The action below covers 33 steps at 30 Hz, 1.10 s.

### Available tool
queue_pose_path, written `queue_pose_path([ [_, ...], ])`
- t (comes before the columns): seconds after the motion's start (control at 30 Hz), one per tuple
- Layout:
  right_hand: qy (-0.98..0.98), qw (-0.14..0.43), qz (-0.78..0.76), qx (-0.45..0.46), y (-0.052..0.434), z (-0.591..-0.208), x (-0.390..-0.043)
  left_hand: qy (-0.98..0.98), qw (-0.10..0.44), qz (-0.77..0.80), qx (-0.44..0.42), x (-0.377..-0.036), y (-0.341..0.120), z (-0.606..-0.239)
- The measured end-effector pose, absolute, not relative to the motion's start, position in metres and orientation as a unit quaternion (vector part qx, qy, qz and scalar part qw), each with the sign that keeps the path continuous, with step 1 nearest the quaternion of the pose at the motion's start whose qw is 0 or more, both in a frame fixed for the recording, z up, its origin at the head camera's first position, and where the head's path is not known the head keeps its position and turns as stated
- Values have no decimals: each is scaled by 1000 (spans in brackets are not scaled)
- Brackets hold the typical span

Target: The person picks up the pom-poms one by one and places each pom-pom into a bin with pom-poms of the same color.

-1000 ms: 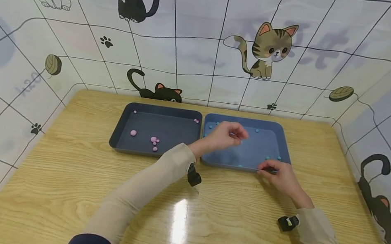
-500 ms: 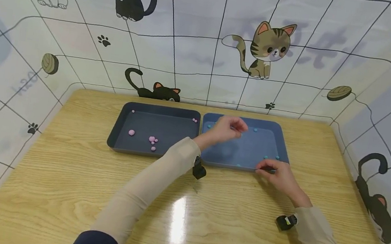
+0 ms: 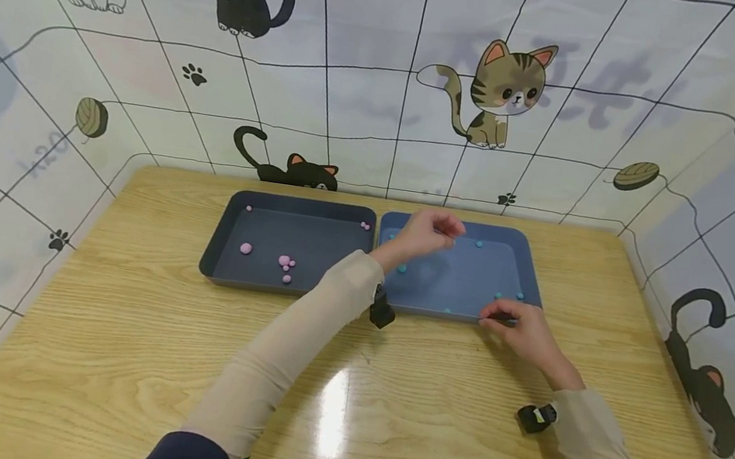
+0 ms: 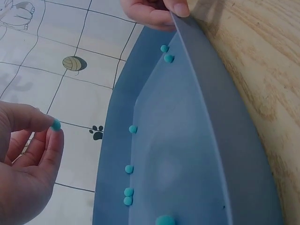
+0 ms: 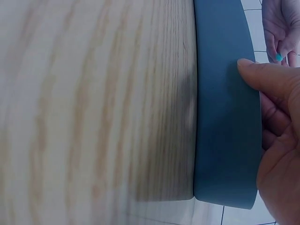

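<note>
My left hand (image 3: 423,236) is raised over the back left part of the blue tray (image 3: 447,284). Between thumb and forefinger it pinches a small teal ball (image 4: 56,124), clearest in the left wrist view. Several more teal balls (image 4: 133,129) lie in that tray, mostly along its edges, with a larger one (image 4: 165,220) at the bottom of the left wrist view. At the tray's front right, my right hand (image 3: 529,335) grips the rim, thumb pressed on the outer wall in the right wrist view; its fingertips inside are partly hidden.
A dark grey tray (image 3: 324,239) stands directly left of the blue one, with several pink balls (image 3: 246,248) of different sizes. Both trays lie on a wooden table (image 3: 427,410), close to a cat-print wall covering (image 3: 364,103).
My left hand has risen a little and moved towards the back of the blue tray, uncovering a teal ball on the tray's left side. The right hand keeps its hold on the rim.
</note>
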State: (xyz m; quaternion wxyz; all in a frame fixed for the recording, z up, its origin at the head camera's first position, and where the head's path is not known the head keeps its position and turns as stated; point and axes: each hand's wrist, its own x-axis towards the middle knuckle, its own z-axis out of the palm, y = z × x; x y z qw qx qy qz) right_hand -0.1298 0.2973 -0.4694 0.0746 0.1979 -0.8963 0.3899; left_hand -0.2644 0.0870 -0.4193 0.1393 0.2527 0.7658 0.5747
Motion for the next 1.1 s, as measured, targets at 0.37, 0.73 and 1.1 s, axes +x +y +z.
queue_pose_path([
  [0.37, -899, 79, 383, 198, 297, -471, -131, 767, 123, 582, 239, -265, 84, -418],
  [0.73, -899, 74, 387, 193, 296, -471, -132, 777, 94, 565, 261, -255, 70, -406],
  [1.1, -905, 56, 378, 186, 301, -468, -134, 772, 90, 585, 232, -240, 40, -407],
])
